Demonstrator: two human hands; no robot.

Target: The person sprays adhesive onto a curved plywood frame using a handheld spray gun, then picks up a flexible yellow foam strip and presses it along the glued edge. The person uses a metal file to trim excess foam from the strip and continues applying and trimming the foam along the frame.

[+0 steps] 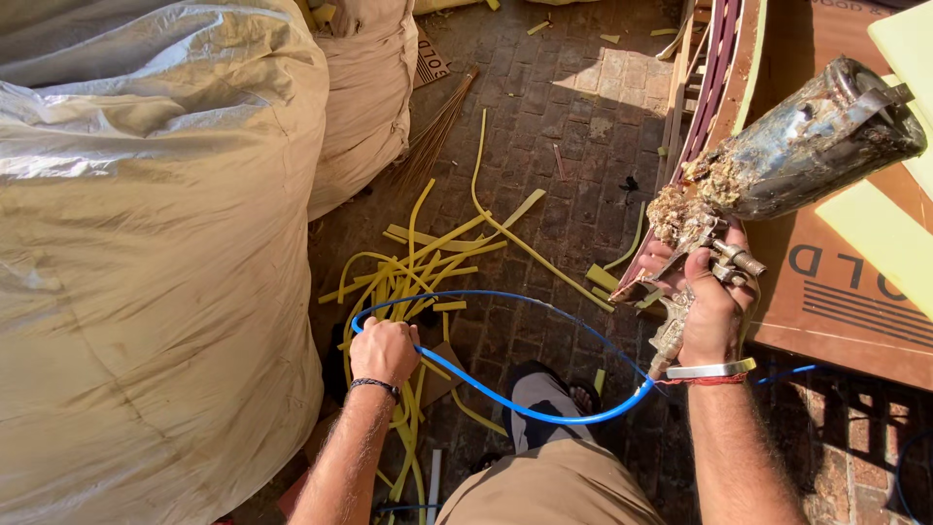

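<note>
In the right hand: a crusted spray gun (714,255), gripped by its handle, the fist clenched round it.
Right hand (714,309): wrist wears one metal bangle and a red thread.
Cup: one grimy metal cup (812,146) slants up and away from the right hand, caked with dried lumps at its neck.
Left hand (385,350): closed on the blue hose (505,397), a dark band on its wrist.
Hose: one, looping from the left hand across to the base of the gun under the right hand.
Beyond the right hand: one flat brown carton (826,282) with dark printed letters and stripes; two pale yellow foam pieces (889,243) lie on it.
Left of the left hand: two big cream sacks (146,243), bulging, plain.
Ahead of the left hand: many yellow strips (428,253) strewn over the brick floor (573,126), too tangled to count.
Beside the gun: one curved wooden frame (714,78), edge-on.
</note>
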